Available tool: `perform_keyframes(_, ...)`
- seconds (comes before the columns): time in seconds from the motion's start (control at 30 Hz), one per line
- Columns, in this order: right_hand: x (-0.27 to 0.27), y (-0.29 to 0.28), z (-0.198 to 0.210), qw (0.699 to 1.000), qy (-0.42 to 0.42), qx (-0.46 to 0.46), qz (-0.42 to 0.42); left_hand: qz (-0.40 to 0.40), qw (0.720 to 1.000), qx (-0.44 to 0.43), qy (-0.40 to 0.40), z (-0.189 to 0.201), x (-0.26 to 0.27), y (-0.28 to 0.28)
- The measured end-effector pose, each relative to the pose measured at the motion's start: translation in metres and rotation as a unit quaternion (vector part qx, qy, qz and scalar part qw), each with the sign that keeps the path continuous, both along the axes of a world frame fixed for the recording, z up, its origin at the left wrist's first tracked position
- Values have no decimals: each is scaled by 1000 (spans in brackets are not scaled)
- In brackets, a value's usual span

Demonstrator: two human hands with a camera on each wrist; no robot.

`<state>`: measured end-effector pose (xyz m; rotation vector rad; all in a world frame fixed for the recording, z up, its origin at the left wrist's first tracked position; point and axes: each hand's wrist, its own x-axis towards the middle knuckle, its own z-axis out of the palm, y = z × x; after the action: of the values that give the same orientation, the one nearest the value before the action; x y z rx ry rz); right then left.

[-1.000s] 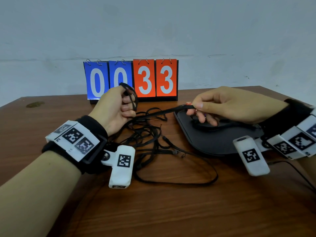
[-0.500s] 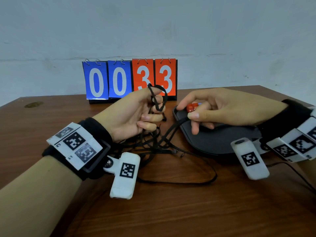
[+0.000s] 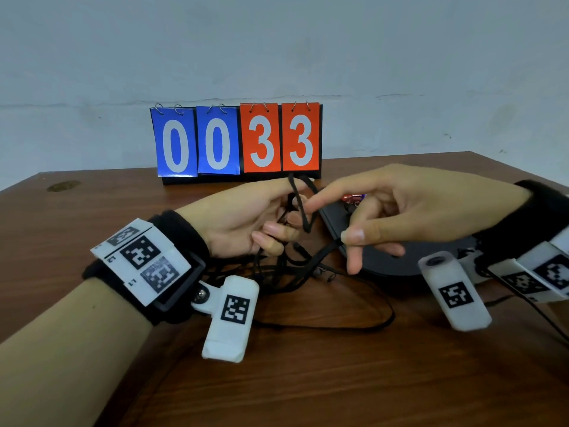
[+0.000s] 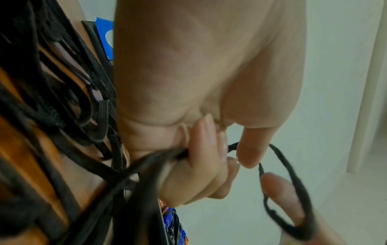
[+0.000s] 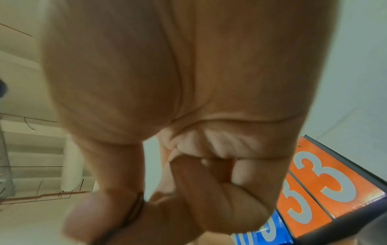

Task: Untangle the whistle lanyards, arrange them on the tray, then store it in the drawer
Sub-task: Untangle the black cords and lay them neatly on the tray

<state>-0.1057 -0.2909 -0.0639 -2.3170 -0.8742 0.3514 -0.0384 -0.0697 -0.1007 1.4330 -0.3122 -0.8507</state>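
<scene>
A loop of black lanyard (image 3: 303,208) is pinched between thumb and curled fingers (image 3: 278,232) of the left hand (image 3: 246,220), which is held above the worktop (image 3: 308,380). In the left wrist view the strands are seen bunched in the curled fingers, with the loop standing out past the thumb tip. The right hand (image 3: 409,211) is held close beside it, over the left edge of the dark tray (image 3: 397,266). Its forefinger is stretched out to touch the loop, and a second cord is pinched between its thumb and middle finger, running down to the pile. In the right wrist view a dark cord is seen pressed against the thumb, the other fingers being curled in.

The rest of the lanyards (image 3: 295,272) are left in a tangle on the worktop between the two wrists, one long loop being spread toward the near edge. A red whistle (image 3: 351,198) is glimpsed just behind the right hand's fingers, above the tray; whether it is touched cannot be told. A scoreboard (image 3: 237,140) reading 0033 is stood at the back of the worktop, against the wall.
</scene>
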Motion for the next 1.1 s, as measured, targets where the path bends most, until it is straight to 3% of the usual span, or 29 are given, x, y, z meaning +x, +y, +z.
perform_keyframes(0.23, -1, 0, 0, 998, 34, -61, 8, 5, 1000, -6, 6, 1, -2, -1)
perform_keyframes(0.57, 1, -3, -4, 997, 47, -33, 41, 0, 1000, 10, -24, -2, 5, 2)
perform_keyframes(0.8, 9, -18, 3, 998, -27, 25, -45, 56, 997, -22, -53, -2, 12, 9)
perform_keyframes(1.1, 26, -49, 9, 973, -110, 99, -177, 79, 994, -37, -63, -6, 21, 10)
